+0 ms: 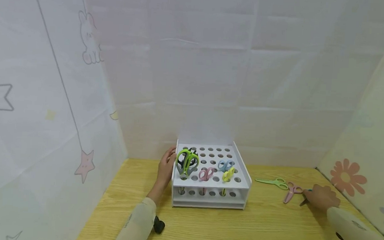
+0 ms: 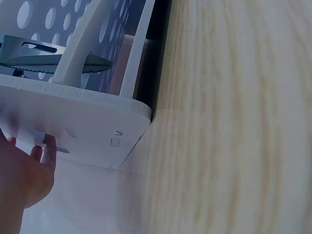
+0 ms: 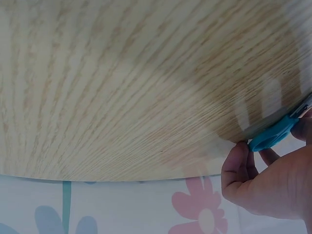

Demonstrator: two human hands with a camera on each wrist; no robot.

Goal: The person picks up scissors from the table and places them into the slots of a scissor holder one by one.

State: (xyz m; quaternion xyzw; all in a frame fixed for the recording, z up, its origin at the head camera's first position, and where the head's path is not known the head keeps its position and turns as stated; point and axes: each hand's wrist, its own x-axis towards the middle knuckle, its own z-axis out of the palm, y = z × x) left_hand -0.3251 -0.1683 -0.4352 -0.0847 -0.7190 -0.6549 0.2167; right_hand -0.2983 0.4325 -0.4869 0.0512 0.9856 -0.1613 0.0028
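My left hand [image 1: 166,166] rests its fingers against the left side of a white two-level rack [image 1: 208,184] with rows of round holes. In the left wrist view, fingertips touch the rack's side panel [image 2: 92,129]. At the far right, my right hand [image 1: 322,197] pinches scissors with teal handles [image 3: 273,135] close over the table; their metal blades run out of the right wrist view. Beside that hand lie pink scissors [image 1: 290,194] and light green scissors [image 1: 267,181]. Large green-and-grey scissors [image 1: 186,163] stand in the rack's front left.
Pink scissors [image 1: 203,174], light blue scissors [image 1: 222,166] and yellow scissors [image 1: 228,174] also stand in the rack's holes. The wooden table [image 1: 211,227] meets white patterned curtains [image 1: 194,79] at the back and sides. A small black object [image 1: 159,226] sits by the left sleeve.
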